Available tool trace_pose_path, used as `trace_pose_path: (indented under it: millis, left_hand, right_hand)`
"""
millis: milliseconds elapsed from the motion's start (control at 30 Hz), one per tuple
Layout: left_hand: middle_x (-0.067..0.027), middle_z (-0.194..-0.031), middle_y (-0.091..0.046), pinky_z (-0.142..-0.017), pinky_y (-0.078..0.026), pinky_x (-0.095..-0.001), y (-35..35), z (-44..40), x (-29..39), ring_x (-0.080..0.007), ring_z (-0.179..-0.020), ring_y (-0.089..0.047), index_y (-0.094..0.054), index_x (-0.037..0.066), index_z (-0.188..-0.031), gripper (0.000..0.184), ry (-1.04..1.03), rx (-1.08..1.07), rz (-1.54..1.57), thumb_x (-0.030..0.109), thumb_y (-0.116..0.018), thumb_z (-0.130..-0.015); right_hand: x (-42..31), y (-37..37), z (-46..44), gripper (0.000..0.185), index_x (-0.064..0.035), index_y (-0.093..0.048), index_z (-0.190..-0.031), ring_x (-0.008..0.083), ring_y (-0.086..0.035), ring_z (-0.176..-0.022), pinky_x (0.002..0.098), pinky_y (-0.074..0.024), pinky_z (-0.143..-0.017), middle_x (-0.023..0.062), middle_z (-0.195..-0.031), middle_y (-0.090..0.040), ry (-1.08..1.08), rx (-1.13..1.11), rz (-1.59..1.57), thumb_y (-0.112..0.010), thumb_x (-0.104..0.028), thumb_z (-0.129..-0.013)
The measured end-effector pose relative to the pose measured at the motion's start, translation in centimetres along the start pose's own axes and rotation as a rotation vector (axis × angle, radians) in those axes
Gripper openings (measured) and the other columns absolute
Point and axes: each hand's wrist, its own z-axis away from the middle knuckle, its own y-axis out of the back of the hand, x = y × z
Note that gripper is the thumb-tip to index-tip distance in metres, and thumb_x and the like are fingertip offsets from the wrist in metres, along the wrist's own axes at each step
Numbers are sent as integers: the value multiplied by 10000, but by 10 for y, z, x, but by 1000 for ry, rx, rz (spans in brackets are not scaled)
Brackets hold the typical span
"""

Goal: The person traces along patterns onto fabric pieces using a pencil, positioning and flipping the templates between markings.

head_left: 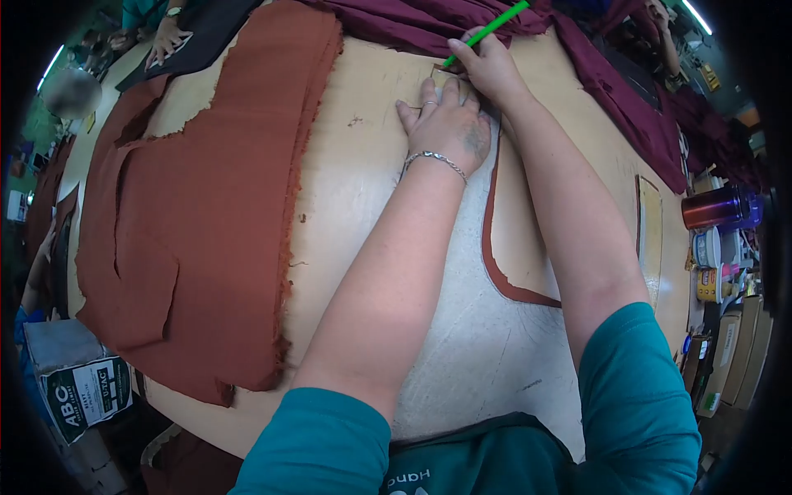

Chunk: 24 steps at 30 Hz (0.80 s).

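Observation:
My left hand (450,128) lies flat with its fingers spread, pressing on the far, narrow end of a large grey-white pattern piece (462,272). A strip of rust-brown cloth (489,223) shows along the pattern's curved right edge. Just beyond my left fingertips, a small yellowish piece with a brown edge (441,73) is partly covered. My right hand (492,70) is closed around a slim green pencil (495,29), its lower tip down by that small piece. The pencil leans up to the right.
Layered rust-brown fabric (206,206) with frayed edges covers the table's left side. Maroon cloth (396,18) lies along the back and right. Another person's hand (169,40) rests by dark cloth at far left. A narrow yellowish template (650,223) and a tumbler (714,206) are at right.

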Motion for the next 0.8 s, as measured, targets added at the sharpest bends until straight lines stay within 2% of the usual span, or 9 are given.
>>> trace_pose_path:
  millis: [100,267,400,433,467,533,600,667,800]
  left_hand:
    - [-46,-1410,-274,-991,-164,-622,3,-3,-2,-270,-1314,-198,-416,202,-1290,445,3,-32,-31,374,-368,-882]
    - [-36,-1408,-274,-987,-172,-620,1,-4,-4,-259,-1313,-197,-401,241,-1300,448,-8,-31,-56,390,-372,-879]
    - [-32,-1412,-268,-989,-168,-620,2,-4,-1,-261,-1310,-205,-390,265,-1307,452,5,-49,-68,404,-376,-876]
    - [-31,-1415,-265,-989,-167,-620,3,-5,-1,-262,-1309,-207,-388,268,-1308,454,6,-49,-68,408,-377,-876]
    - [-31,-1414,-267,-988,-167,-621,4,-5,-1,-265,-1307,-211,-392,270,-1306,453,1,-46,-68,409,-378,-875]
    - [-31,-1413,-271,-985,-168,-624,4,-5,-2,-270,-1305,-217,-399,274,-1301,450,-3,-43,-63,412,-381,-873]
    - [-31,-1406,-282,-981,-173,-626,2,-5,-2,-275,-1302,-222,-405,269,-1298,451,-14,-28,-67,414,-388,-871]
    - [-32,-1399,-292,-978,-177,-627,0,-3,-5,-277,-1300,-225,-410,265,-1294,451,-2,-14,-70,415,-394,-869]
    - [-32,-1395,-298,-976,-181,-625,1,-4,1,-273,-1299,-229,-421,269,-1286,448,-19,-9,-64,420,-403,-864]
  right_hand:
    - [-15,3,1,196,-46,-477,-884,138,-582,-686,275,-475,-609,46,-762,-583,150,-26,325,-587,-206,-852]
    - [17,54,4,189,-49,-468,-864,105,-563,-690,258,-469,-588,17,-743,-537,-119,-160,45,-571,-208,-865]
    - [4,30,-3,218,-38,-482,-893,105,-564,-686,264,-485,-604,17,-740,-540,70,-159,247,-581,-228,-857]
    - [-12,13,1,189,-12,-559,-896,265,-608,-753,339,-482,-661,171,-837,-621,117,18,338,-586,-180,-814]
    - [-11,3,-4,254,-13,-552,-932,311,-594,-804,379,-468,-728,184,-852,-614,130,32,259,-625,-209,-787]
    - [-13,12,-4,233,-14,-548,-914,280,-586,-769,361,-468,-698,164,-825,-614,27,-36,284,-633,-188,-786]
    - [8,44,1,223,-35,-496,-907,108,-566,-690,265,-489,-609,19,-736,-545,9,-146,188,-583,-232,-854]
    - [16,69,5,199,-55,-510,-916,135,-574,-688,261,-471,-600,43,-750,-570,-199,-179,197,-567,-238,-862]
    - [-6,20,-3,209,-27,-538,-921,252,-569,-735,356,-462,-678,138,-780,-604,73,-64,271,-636,-150,-783]
